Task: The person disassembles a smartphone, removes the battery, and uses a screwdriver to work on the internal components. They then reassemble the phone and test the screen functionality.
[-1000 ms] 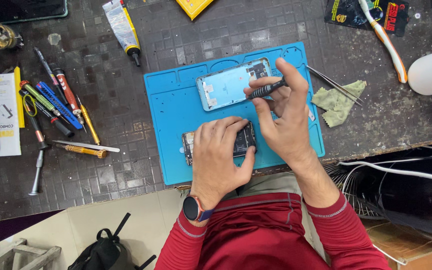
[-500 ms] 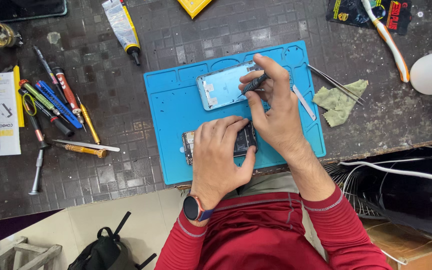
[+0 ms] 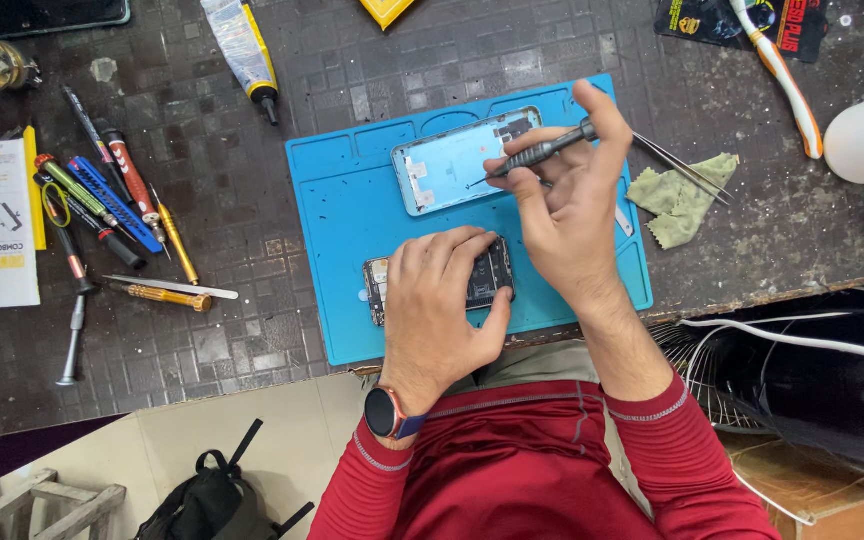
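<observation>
A blue work mat (image 3: 342, 210) lies on the dark table. My left hand (image 3: 437, 300) presses flat on an opened phone body (image 3: 487, 278) at the mat's near edge, covering most of it. My right hand (image 3: 567, 210) holds a small dark screwdriver (image 3: 532, 155) between thumb and fingers, its tip pointing left over a pale blue phone back cover (image 3: 442, 170) lying on the mat's far half. A smartwatch (image 3: 384, 412) sits on my left wrist.
Several screwdrivers and pens (image 3: 102, 195) lie at the left. A glue tube (image 3: 242, 50) sits at the top, tweezers (image 3: 687, 165) and a green cloth (image 3: 682, 200) to the right of the mat, a toothbrush (image 3: 782, 75) at far right. Cables (image 3: 802, 335) run along the table's right edge.
My right hand has lifted off the back cover and turned, so the screwdriver now shows along its length with its tip to the left. The left hand has stayed on the phone body.
</observation>
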